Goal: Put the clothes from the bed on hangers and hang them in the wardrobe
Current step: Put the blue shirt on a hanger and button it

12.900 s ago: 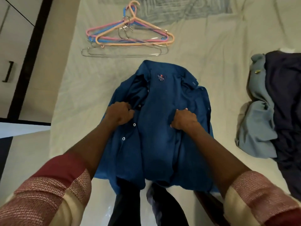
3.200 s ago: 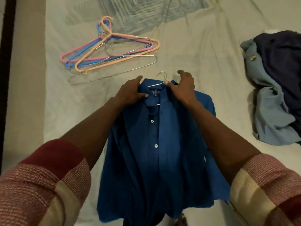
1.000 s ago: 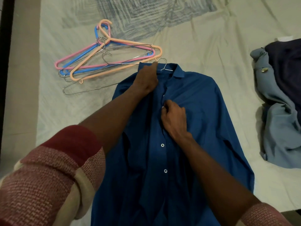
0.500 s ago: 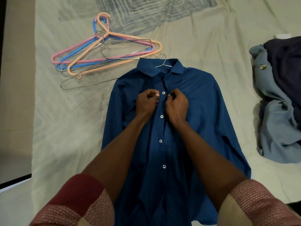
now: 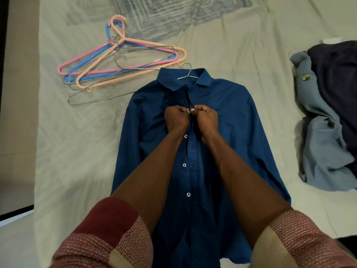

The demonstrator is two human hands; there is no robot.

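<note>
Dark blue long-sleeved button-up shirt (image 5: 228, 120) lies flat, front up, on the cream bedsheet (image 5: 77, 151), collar towards the far side, sleeves down along its sides. White buttons run down the placket; the three lower ones visible look fastened. A thin metal wire hanger (image 5: 187, 72) sits inside it, hook poking out of the collar.

Left of the collar: a loose heap of spare hangers (image 5: 119, 62), pink, blue and peach plastic plus bare wire, overlapping on the sheet.

Centre, on the upper chest: left hand (image 5: 176, 118) curled, pinching the placket edge at a button. Right hand (image 5: 205, 118) curled likewise, pinching the opposite edge; fingertips of the two nearly meet.

Far right: crumpled pile of grey-blue and dark navy clothes (image 5: 326, 122), well apart from the shirt.
</note>
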